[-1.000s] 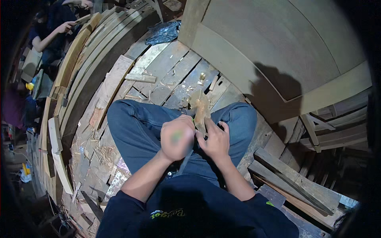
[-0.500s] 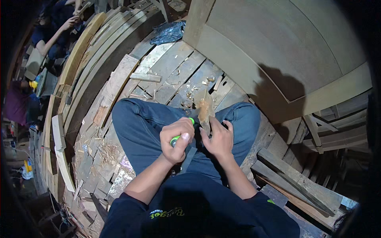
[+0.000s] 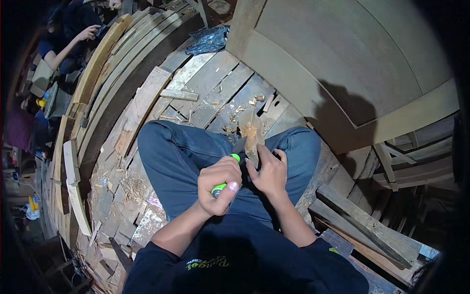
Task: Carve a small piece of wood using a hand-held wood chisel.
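Observation:
I sit cross-legged on a plank floor. My left hand [image 3: 219, 186] is closed in a fist round the green-and-grey handle of a bladed hand tool [image 3: 235, 157]; its dark blade lies against the left side of a roughly shaped wood piece [image 3: 251, 137]. Its exact kind is hard to make out. The wood is pale, with a fresh orange-brown cut face, and slants up between my knees. My right hand [image 3: 270, 172] grips its near right end, fingers along the side and thumb toward me. The wood's lower end is partly hidden by the fingers.
Wood shavings [image 3: 132, 191] litter the planks at left and ahead. Curved stacked boards [image 3: 142, 54] rise at left, and a large wooden panel [image 3: 338, 54] stands at right. Dark crumpled plastic [image 3: 207, 40] lies at the back. Another person's hand [image 3: 88, 33] shows upper left.
My left hand has tilted and shifted slightly, and the blade now shows beside the wood. My right hand stays put. The other person's hands have moved apart at upper left.

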Available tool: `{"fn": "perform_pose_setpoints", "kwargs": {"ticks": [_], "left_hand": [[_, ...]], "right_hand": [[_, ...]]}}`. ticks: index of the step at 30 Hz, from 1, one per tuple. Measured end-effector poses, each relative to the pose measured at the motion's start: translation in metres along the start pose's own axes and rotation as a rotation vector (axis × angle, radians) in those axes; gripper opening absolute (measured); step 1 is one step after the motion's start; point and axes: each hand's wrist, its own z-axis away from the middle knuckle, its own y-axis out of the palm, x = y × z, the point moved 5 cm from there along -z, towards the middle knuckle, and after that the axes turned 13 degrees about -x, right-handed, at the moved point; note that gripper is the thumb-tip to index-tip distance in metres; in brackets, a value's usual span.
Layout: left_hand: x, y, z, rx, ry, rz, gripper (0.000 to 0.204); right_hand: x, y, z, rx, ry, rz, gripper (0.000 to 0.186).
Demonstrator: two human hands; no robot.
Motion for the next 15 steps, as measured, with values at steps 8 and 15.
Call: {"fn": "perform_pose_setpoints", "kwargs": {"ticks": [8,15], "left_hand": [[0.002,-0.007,0.000,-0.050,-0.011,0.030,0.024],[0.003,-0.013,-0.005,-0.086,-0.033,0.075,0.024]], "right_hand": [[0.000,0.001,-0.001,0.016,0.027,0.025,0.055],[0.003,0.001,-0.004,0.034,0.006,0.041,0.061]]}}
